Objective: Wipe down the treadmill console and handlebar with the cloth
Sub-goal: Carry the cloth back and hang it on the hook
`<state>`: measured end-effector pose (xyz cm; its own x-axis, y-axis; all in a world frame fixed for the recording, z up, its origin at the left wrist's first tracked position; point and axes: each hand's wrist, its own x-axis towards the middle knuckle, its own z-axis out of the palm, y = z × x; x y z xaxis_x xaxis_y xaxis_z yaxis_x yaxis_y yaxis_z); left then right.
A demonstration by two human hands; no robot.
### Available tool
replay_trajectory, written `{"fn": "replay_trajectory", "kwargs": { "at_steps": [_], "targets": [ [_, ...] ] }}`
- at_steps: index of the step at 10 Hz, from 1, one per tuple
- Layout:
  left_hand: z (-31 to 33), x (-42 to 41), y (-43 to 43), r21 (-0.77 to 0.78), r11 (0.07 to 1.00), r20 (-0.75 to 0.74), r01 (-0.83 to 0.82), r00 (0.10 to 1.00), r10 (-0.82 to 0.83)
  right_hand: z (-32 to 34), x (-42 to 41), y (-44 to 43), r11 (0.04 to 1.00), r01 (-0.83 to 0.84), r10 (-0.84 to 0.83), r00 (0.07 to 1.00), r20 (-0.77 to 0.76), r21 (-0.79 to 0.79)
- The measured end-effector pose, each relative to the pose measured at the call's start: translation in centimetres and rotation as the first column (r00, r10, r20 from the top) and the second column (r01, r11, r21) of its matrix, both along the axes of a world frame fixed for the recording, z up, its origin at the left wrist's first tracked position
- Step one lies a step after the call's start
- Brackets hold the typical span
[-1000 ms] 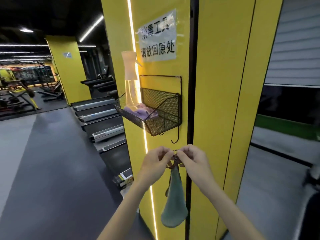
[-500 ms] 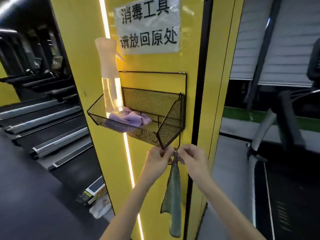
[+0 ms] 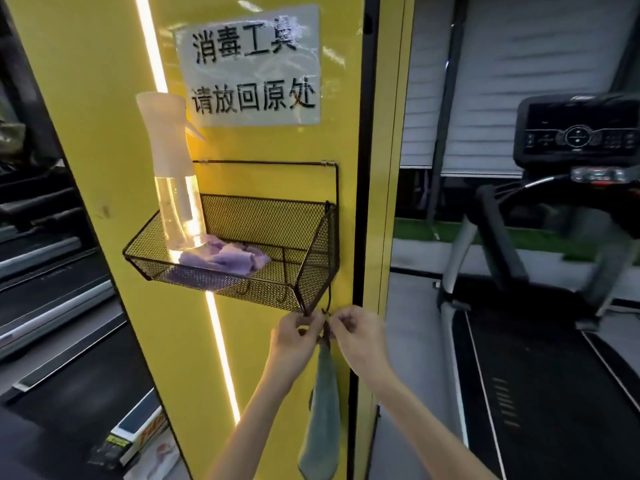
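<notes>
A grey-green cloth [image 3: 322, 420] hangs down the yellow pillar from a hook under a black mesh basket [image 3: 311, 237]. My left hand [image 3: 294, 336] and my right hand [image 3: 356, 336] meet at the cloth's top, each pinching its loop at the hook. To the right stands the treadmill, with its dark console [image 3: 578, 133] and curved black handlebar [image 3: 540, 195], well away from both hands.
The basket holds a clear spray bottle [image 3: 173, 188] and a purple cloth [image 3: 225, 258]. A paper sign [image 3: 249, 64] is stuck above it. The treadmill belt [image 3: 540, 393] runs along the lower right. More treadmills [image 3: 52, 306] lie to the left.
The view has moved closer and turned right, so the treadmill console now shows. Both hands stay at the cloth's loop, now up against the basket's hook.
</notes>
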<state>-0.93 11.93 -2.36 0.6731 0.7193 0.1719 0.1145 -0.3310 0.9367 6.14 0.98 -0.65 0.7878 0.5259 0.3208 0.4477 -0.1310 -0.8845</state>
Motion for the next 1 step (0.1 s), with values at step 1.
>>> {"fn": "replay_trajectory", "kwargs": {
  "at_steps": [1],
  "targets": [
    [0.58, -0.61, -1.69, 0.054, 0.997, -0.012, -0.055, 0.998, 0.056, 0.11, 0.15, -1.32, 1.000, 0.001, 0.001, 0.998, -0.064, 0.028]
  ]
}}
